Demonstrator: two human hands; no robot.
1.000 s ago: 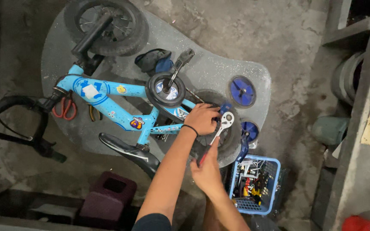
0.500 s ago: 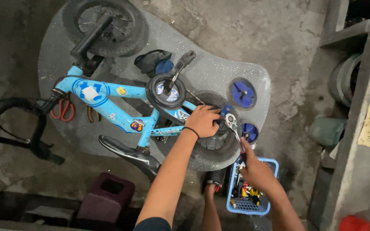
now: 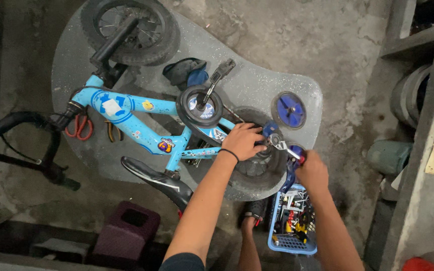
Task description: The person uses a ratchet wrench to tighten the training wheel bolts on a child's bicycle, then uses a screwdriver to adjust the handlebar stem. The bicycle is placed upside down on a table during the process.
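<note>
Closest to the camera, down by the person's foot, sits one blue basket [image 3: 277, 243] full of mixed tools on the floor, and off to the left one maroon block [image 3: 126, 230]. Just above that, the right hand [image 3: 312, 170] is closed around the handle of a ratchet wrench [image 3: 281, 144], whose head sits right at the rear axle of the small blue kids bike [image 3: 141, 120] lying on its side on the grey tabletop [image 3: 257, 80]. The left hand [image 3: 243, 141] is curled down over the rear wheel [image 3: 257, 165] next to the hub, fingers together, bracing it. For this kind of step the trick is probably keeping the socket square on the nut and the wheel pinned so the whole bike doesn't spin with each stroke; short swings look safer here since the basket crowds the handle. Count-wise: one bike, two tyred wheels, one saddle [image 3: 156, 176], two blue training wheels [image 3: 289, 110] lying off the bike, one pair of red-handled scissors [image 3: 79, 128], one yellow-handled pliers [image 3: 111, 131] partly under the frame, and a dark blue cloth [image 3: 184, 70] farther back near the front wheel [image 3: 129, 27].
</note>
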